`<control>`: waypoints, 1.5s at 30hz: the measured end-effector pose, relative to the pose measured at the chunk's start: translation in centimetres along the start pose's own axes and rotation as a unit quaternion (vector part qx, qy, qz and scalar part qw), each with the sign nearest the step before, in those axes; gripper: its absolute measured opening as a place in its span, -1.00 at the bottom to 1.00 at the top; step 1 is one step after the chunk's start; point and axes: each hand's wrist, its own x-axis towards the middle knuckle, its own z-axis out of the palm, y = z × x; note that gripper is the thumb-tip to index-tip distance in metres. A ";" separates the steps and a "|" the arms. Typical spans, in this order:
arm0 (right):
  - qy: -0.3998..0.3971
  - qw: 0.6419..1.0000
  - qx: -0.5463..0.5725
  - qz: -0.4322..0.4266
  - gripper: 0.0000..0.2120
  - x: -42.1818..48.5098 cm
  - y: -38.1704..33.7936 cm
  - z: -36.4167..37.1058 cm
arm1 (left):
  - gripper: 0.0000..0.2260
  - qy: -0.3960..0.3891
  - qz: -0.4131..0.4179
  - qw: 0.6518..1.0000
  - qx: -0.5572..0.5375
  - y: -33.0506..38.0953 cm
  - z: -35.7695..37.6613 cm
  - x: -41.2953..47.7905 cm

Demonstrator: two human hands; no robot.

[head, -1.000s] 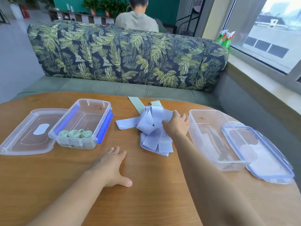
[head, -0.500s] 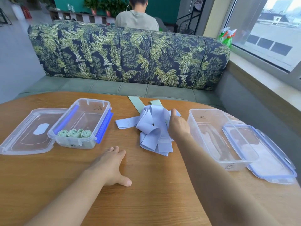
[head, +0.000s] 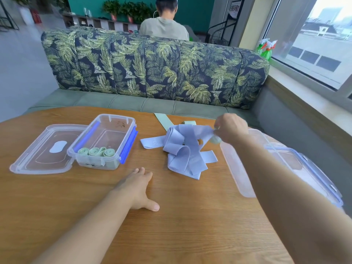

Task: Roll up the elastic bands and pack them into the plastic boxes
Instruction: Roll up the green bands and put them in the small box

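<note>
Well, the leaf-print sofa [head: 152,69] fills the far side, with a person [head: 163,27] seated behind it, back to you. The window [head: 314,44] runs along your right, and spray bottles [head: 266,48] stand on its sill. The round wooden table [head: 190,225] lies under both your arms.

On the right, your forearm [head: 285,187] crosses over the right box [head: 234,168] and hides much of it. Its lid [head: 314,174] lies just beside it on the far right. On the left, the other lid [head: 38,159] lies open side up, touching the left box [head: 116,118]. That box has three green rolls [head: 96,151] lined up against its near wall.

Between the two boxes, the blue bands [head: 182,149] sit in a loose tangled heap on the table. Two flat green bands [head: 164,121] poke out behind the heap, near the table's far edge.

Your right hand [head: 231,128] is raised at the heap's far right corner. Its fingers are curled and pinch the end of one blue band, lifting it off the pile. A pale green bit shows under that hand; you cannot tell whether it is gripped too.

Your left hand [head: 136,187] rests palm down on the bare wood, near the heap. Its fingers are straight, its thumb is spread wide, and it holds nothing.
</note>
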 end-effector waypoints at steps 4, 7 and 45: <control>0.021 1.000 -0.016 -0.005 -0.82 0.3 0.2 -3.1 | 0.02 0.005 0.003 1.000 -0.002 -0.2 0.2 -0.1; 0.030 0.999 0.016 0.005 -0.84 0.5 0.3 -5.3 | 0.02 0.006 0.000 1.000 -0.004 -0.3 0.2 0.0; -0.468 0.552 0.649 0.234 -0.38 -23.3 -10.3 4.7 | -0.80 0.089 -0.021 0.720 -0.688 -2.8 -4.2 -12.8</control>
